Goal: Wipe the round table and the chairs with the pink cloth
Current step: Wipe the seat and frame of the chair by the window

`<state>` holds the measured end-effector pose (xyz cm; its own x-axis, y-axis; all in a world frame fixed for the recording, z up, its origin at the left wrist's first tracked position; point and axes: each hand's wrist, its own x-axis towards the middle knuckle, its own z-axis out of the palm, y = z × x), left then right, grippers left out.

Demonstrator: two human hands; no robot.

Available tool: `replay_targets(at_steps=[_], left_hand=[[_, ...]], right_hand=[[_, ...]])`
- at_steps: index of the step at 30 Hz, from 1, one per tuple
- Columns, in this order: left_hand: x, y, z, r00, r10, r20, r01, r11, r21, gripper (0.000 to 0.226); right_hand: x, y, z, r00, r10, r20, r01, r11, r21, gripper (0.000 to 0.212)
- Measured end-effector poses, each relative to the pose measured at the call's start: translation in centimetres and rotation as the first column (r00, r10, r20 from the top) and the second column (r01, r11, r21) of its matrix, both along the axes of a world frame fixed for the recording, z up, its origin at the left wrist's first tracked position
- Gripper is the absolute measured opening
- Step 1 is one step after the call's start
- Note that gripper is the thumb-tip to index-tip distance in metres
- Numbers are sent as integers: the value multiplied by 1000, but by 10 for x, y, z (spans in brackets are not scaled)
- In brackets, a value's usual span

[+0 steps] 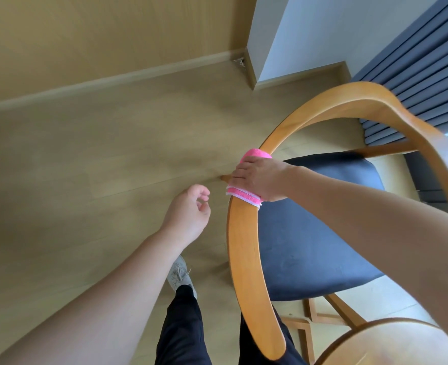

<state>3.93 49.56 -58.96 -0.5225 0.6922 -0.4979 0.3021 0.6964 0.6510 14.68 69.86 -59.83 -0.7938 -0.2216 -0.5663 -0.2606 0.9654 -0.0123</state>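
A wooden chair [246, 259] with a curved backrest rail and a dark blue seat [309, 233] stands at the right. My right hand [259, 177] grips the folded pink cloth [244, 193], wrapped over the curved rail. The pink cloth shows above and below my fingers. My left hand [188, 212] hangs free to the left of the rail, fingers loosely curled, holding nothing. At the bottom right corner shows the edge of the round wooden table [391, 341].
Light wooden floor [99, 167] spreads to the left. A baseboard and wall corner [246, 67] lie at the back. Dark grey curtains [423, 75] hang at the far right. My legs and one grey shoe [180, 275] are below, close to the chair.
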Motion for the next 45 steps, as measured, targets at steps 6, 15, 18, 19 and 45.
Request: replay_targets(at_steps=[6, 15, 18, 19, 45], left_hand=[[2, 14, 3, 1000, -24, 7, 24, 1000, -12, 25], [-6, 41, 16, 993, -55, -103, 51, 998, -46, 25], [-4, 49, 25, 990, -47, -134, 41, 998, -46, 24], [-5, 55, 28, 990, -33, -140, 28, 999, -37, 24], [34, 216, 39, 893, -439, -99, 447, 891, 81, 22]], right_hand=[[-5, 29, -6, 997, -51, -61, 55, 997, 51, 48], [-8, 86, 4, 986, -127, -109, 144, 975, 172, 19], [-8, 97, 13, 978, -170, -121, 190, 965, 183, 20], [-9, 105, 18, 972, -193, -135, 216, 959, 183, 19], [50, 222, 33, 767, -621, -160, 608, 784, -126, 61]])
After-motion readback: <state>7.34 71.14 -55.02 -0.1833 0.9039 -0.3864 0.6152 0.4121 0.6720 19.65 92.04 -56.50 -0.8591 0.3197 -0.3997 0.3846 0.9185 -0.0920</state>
